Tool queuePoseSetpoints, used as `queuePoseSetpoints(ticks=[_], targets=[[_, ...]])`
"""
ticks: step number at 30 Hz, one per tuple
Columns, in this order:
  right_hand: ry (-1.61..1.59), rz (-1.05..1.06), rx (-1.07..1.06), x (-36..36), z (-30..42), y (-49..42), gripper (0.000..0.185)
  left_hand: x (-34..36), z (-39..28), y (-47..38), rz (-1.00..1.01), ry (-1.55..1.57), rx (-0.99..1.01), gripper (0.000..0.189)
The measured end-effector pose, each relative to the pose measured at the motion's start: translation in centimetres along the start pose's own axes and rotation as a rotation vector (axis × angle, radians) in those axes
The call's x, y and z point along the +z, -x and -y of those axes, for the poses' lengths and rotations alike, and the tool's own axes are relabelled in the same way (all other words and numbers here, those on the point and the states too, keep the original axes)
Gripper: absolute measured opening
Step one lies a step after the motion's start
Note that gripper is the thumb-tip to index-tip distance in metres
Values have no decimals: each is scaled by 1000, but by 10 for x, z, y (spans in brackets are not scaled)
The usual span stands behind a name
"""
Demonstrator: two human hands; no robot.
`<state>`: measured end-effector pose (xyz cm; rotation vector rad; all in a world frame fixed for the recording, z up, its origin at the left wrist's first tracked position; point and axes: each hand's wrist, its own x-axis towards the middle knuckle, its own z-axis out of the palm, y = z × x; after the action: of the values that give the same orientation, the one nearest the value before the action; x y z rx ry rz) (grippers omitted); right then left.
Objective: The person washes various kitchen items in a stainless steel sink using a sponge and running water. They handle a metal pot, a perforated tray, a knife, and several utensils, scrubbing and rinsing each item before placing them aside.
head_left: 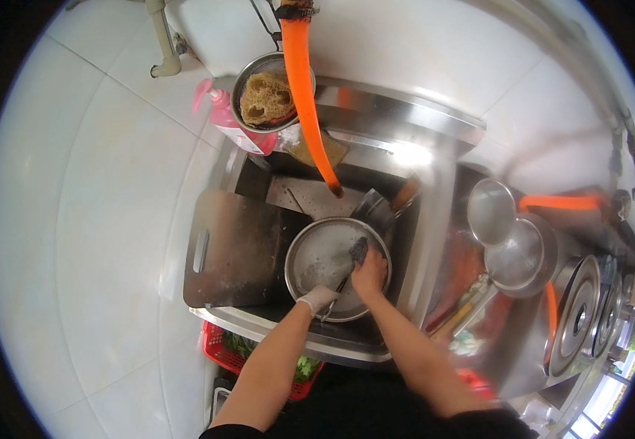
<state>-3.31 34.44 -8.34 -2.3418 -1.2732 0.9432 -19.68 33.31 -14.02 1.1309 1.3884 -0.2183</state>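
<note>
A round metal basin [317,249] with cloudy water stands in the stainless steel sink [432,219]. My left hand [319,299], wearing what looks like a pale glove, is over the basin's near edge and holds a thin dark utensil [341,285], whose kind I cannot tell. At the basin's right side, my right hand [370,273] is closed around a dark scouring pad [359,250], just above the utensil. Above the basin hangs an orange hose [304,99], its end pointing down into the sink.
A metal board with a handle slot [229,252] lies across the sink's left side. Behind stand a pink pump bottle [229,120] and a strainer [235,104] with a loofah [265,99]. Metal ladles [492,211] and a lidded pot [572,324] are at right, a red basket [216,345] below.
</note>
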Motion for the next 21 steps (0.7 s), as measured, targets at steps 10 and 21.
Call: queuePoseSetpoints(ticks=[10,21], targets=[[-132,143,271,41,-19,-22,52,-69,-52,86,146,516,-267,26],[145,183,-702,-5,29,6,58,-64,-51,108,267,499,-174,27]])
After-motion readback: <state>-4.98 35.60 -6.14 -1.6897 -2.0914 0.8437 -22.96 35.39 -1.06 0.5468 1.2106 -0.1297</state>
